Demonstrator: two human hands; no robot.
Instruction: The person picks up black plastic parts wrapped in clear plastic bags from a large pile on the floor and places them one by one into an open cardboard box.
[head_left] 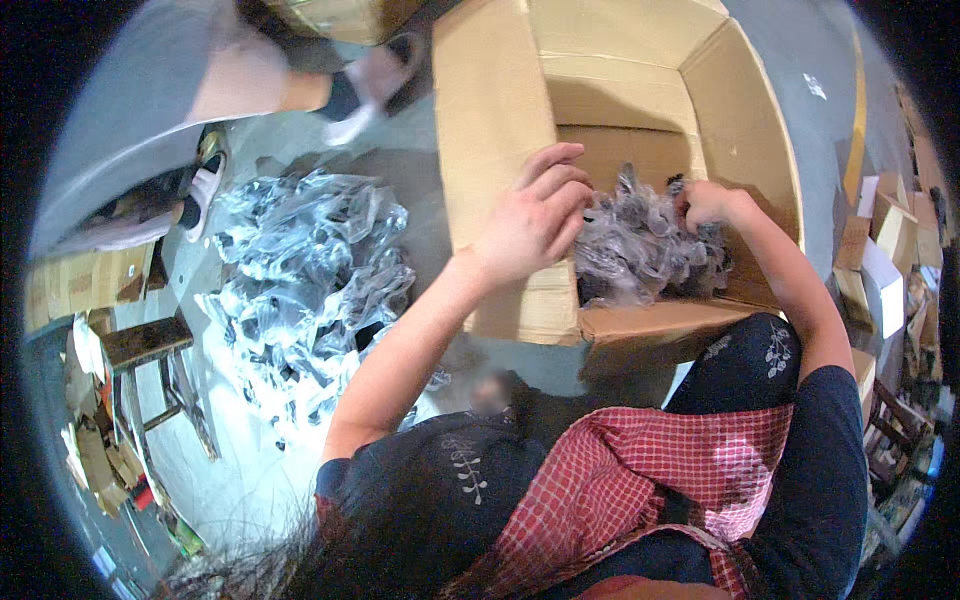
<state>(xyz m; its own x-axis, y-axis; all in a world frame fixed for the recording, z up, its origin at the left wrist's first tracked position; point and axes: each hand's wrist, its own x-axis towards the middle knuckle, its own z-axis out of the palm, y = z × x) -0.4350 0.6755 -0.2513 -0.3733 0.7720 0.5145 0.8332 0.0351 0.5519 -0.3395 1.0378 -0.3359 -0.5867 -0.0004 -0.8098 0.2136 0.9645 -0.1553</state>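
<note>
Past the red-checked cloth apron (600, 465), the left hand (540, 212) hangs by the brown cardboard box (500, 150), its grip slack, fingers parted. Inside, the right hand (712, 206) touches crumpled grey translucent plastic (640, 255) — whether its grip holds any, I can't tell.

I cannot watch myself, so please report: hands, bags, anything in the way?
Right hand at plastic bags inside cardboard box, grip unclear. Left hand loosely open at box's left edge. Nothing visibly blocking either hand.
</note>
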